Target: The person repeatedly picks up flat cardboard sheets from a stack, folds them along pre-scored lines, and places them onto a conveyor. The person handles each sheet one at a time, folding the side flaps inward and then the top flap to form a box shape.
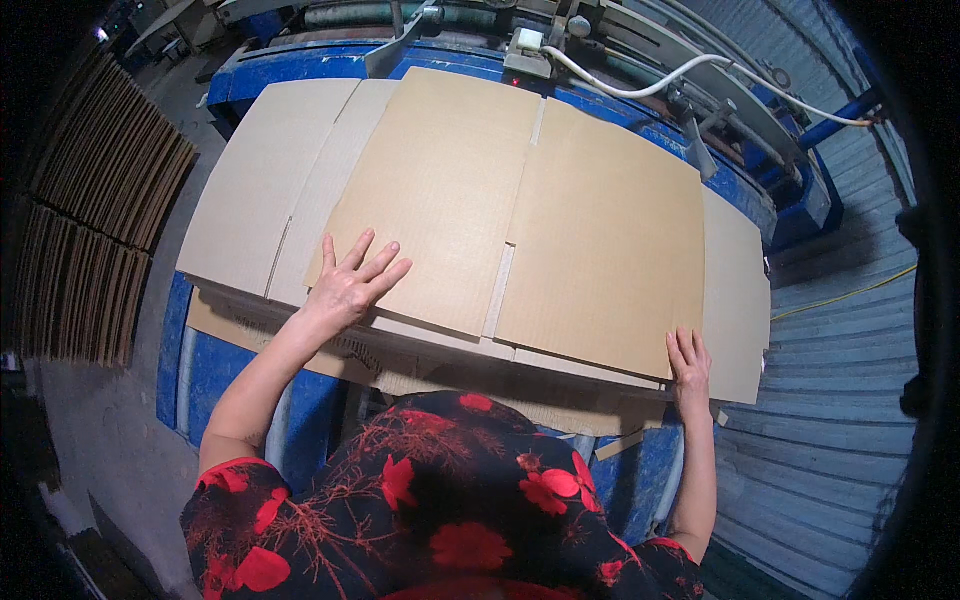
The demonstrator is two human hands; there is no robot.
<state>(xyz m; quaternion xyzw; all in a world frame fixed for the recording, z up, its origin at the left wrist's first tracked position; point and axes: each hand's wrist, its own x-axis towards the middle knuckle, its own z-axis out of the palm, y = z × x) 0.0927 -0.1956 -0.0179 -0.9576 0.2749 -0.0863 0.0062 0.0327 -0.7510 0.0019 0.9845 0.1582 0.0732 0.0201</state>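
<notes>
A large flat brown cardboard sheet (520,210), slotted along its near edge, lies on top of a stack of paler cardboard sheets (250,190) on a blue machine table (200,370). My left hand (352,282) presses flat on the top sheet near its near-left corner, fingers spread. My right hand (688,365) rests on the sheet's near-right corner, fingers flat over the edge; whether it pinches the edge I cannot tell.
A blue machine (640,80) with rollers, metal guides and a white cable (700,70) stands behind the stack. Tall piles of cardboard (95,200) fill the left side. Corrugated metal wall (840,380) at right, with a yellow cord (850,295).
</notes>
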